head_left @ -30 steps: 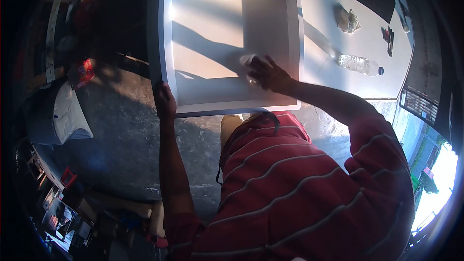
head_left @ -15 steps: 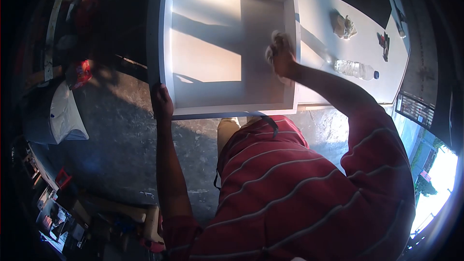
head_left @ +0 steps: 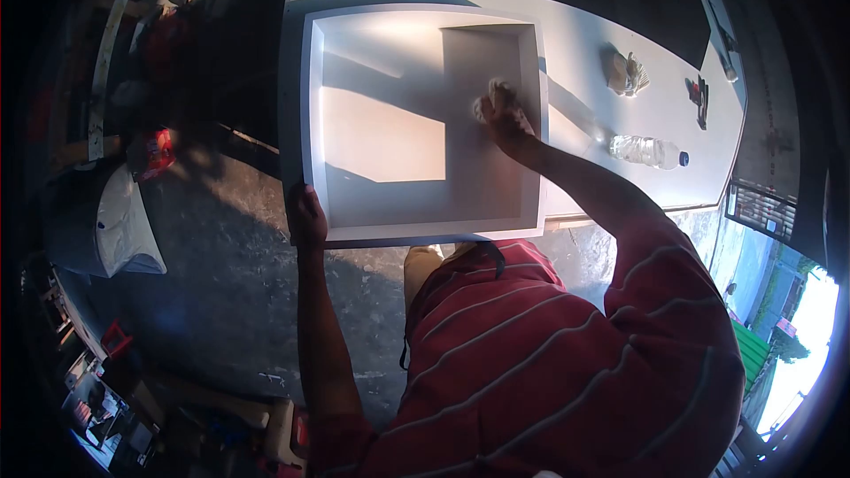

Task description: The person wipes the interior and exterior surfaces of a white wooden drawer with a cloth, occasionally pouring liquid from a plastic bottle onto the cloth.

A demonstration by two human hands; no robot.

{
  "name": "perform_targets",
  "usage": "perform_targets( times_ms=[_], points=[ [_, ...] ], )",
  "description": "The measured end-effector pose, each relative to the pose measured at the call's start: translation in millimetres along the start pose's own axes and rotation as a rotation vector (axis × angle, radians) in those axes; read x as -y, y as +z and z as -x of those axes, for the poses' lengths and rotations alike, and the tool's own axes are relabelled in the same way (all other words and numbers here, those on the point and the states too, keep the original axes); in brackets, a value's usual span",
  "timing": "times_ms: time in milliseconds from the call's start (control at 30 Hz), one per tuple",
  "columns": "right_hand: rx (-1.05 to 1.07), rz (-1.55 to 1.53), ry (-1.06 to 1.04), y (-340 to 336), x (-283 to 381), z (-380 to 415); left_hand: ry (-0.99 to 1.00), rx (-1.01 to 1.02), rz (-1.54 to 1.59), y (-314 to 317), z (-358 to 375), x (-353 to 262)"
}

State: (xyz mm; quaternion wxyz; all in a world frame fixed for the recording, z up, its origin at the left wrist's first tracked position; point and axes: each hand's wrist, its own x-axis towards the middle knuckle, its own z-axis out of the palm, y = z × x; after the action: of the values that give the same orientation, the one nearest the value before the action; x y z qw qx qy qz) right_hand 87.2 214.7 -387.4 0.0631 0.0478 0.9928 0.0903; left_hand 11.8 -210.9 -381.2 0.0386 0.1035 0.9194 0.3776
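Note:
A white square tray-like frame with raised walls (head_left: pixel 425 235) lies on the white table, partly in sunlight and partly in shadow. My left hand (head_left: pixel 307 214) grips its lower left corner, fingers wrapped round the edge. Inside the frame, over the shaded right part, my right hand (head_left: pixel 507 118) is closed on a pale, crumpled cloth (head_left: pixel 500 91). The hand and cloth are slightly blurred.
On the white table (head_left: pixel 584 190) to the right lie a clear plastic bottle (head_left: pixel 648 151) with a blue cap, a crumpled wrapper (head_left: pixel 627 75) and a small dark tool (head_left: pixel 701 102). A red object (head_left: pixel 159 152) is at the left.
My right hand has moved a little left within the frame with the cloth. The whole view has shifted, so frame and table appear lower. My left hand keeps its hold on the corner.

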Motion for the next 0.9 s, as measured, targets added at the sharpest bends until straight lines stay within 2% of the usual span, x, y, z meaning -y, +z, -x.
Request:
perform_targets(
  times_ms=[33, 67, 133, 167, 233, 267, 300, 367, 433, 500, 633, 700, 800, 833, 900],
  points=[
    [0.116, -0.143, -0.06, -17.4, -3.6, 6.2, 0.004, 0.001, 0.023, -0.4, -1.0, -0.4],
    [0.102, -0.135, -0.056, -28.0, -15.4, 1.5, 0.016, -0.009, 0.029, -1.1, -1.6, -2.0],
    [-0.261, -0.733, 0.087, -49.6, -44.1, -9.1, 0.006, 0.01, 0.013, -2.7, -0.9, -6.0],
    [-0.514, -0.718, 0.153, -75.9, -56.7, -21.6, 0.012, -0.002, 0.01, -2.2, -0.1, -4.7],
    [-0.708, -0.628, 0.339, -84.0, -93.7, -49.3, 0.033, -0.019, -0.014, 1.2, 0.1, -0.4],
    [-0.788, -0.551, 0.376, -91.3, -100.3, -62.3, 0.076, -0.059, -0.002, 1.1, -0.9, -4.6],
    [-0.829, -0.571, 0.323, -78.2, -108.4, -79.7, 0.075, -0.065, -0.01, 0.3, -0.1, -4.6],
    [-0.749, -0.428, 0.189, -34.1, -101.1, -116.7, 0.039, -0.013, 0.004, -1.0, -0.1, -4.9],
    [-0.646, -0.107, 0.161, 0.8, -60.4, -155.1, 0.0, 0.018, -0.027, -4.2, 0.8, -10.3],
    [-0.447, -0.26, 0.08, -58.4, 11.6, -168.2, 0.026, 0.0, -0.009, -4.8, 0.9, -11.8],
    [-0.539, -0.437, -0.089, -81.2, 118.0, -225.9, 0.044, -0.002, -0.035, -5.0, 2.0, -9.0],
    [-0.533, -0.408, -0.175, -86.3, 160.1, -252.8, 0.025, 0.014, -0.061, -6.8, 0.9, -14.2],
    [-0.607, -0.343, -0.251, -78.9, 172.0, -272.3, -0.027, 0.032, -0.008, -11.9, 1.8, -19.6],
    [-0.624, -0.491, -0.319, -73.4, 164.3, -275.5, -0.026, 0.04, -0.018, -12.2, 2.9, -17.9],
    [-0.486, -0.371, -0.403, -81.6, 126.7, -260.8, -0.022, 0.042, -0.019, -9.9, 2.8, -14.7]
  ],
)
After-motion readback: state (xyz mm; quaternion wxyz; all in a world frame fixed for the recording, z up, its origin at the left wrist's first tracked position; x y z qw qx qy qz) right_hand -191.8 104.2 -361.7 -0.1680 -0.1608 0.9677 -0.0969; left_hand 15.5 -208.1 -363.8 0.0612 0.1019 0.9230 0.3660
